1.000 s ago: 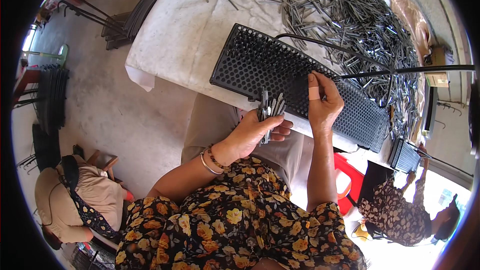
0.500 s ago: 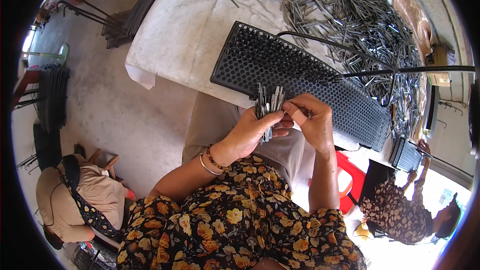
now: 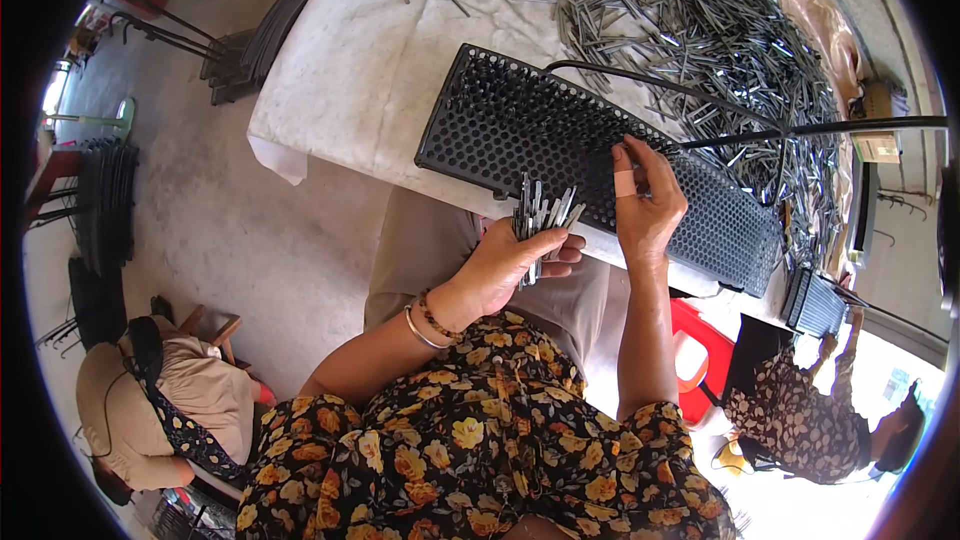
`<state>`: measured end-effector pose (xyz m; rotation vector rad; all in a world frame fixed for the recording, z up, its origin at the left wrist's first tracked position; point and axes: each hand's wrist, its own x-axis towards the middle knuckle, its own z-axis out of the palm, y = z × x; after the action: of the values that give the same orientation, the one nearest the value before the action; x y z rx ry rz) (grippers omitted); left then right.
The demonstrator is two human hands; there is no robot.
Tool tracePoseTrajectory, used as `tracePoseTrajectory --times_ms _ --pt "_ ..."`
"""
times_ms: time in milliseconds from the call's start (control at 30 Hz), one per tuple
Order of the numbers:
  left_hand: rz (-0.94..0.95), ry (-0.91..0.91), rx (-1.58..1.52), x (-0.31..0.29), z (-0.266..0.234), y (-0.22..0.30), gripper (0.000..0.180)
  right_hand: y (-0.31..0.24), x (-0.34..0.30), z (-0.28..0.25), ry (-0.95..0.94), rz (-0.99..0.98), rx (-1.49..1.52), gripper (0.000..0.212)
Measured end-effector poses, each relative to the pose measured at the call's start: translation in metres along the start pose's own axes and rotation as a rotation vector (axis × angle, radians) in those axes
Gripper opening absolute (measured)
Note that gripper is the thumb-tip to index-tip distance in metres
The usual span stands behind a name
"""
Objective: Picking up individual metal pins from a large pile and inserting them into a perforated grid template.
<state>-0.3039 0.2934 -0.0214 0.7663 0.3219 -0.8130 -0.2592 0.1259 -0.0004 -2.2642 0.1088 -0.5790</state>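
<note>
My left hand [image 3: 505, 265] grips a bundle of thin metal pins [image 3: 541, 215], held upright just below the near edge of a long black perforated tray [image 3: 520, 130]. My right hand [image 3: 648, 202], with a bandage on one finger, rests on the tray's middle, its fingertips pinched together at the holes; a pin between them cannot be made out. The tray lies slanted on a white table [image 3: 370, 70]. A large heap of loose metal pins [image 3: 700, 30] covers the table beyond the tray.
A black rod [image 3: 800, 128] crosses above the tray from the right. A second black tray [image 3: 815, 305] sits at the table's right end. Another person [image 3: 810, 420] in a patterned dress is at lower right. A bag [image 3: 165, 405] lies on the floor at left, dark stacked items [image 3: 95, 210] further left.
My right hand moved from the bundle in my left hand back out to the perforated tray. The left hand with the pins stayed put.
</note>
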Motion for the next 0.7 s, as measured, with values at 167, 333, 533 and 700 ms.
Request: tracePoseTrajectory --times_ms 167,333,533,700 --pt "0.051 -0.062 0.029 -0.002 -0.003 0.000 0.023 0.004 -0.002 0.000 -0.007 -0.199 -0.086 0.017" --pt "0.082 -0.042 0.003 -0.006 -0.004 0.002 0.023 -0.023 -0.005 -0.017 -0.215 0.030 0.102 0.017" --pt "0.140 -0.023 0.032 -0.015 -0.003 0.015 0.026 -0.030 -0.017 -0.010 -0.587 0.325 0.389 0.017" --pt "0.181 0.014 0.057 -0.029 -0.013 0.025 0.025 -0.048 -0.010 0.003 -0.648 0.449 0.494 0.015"
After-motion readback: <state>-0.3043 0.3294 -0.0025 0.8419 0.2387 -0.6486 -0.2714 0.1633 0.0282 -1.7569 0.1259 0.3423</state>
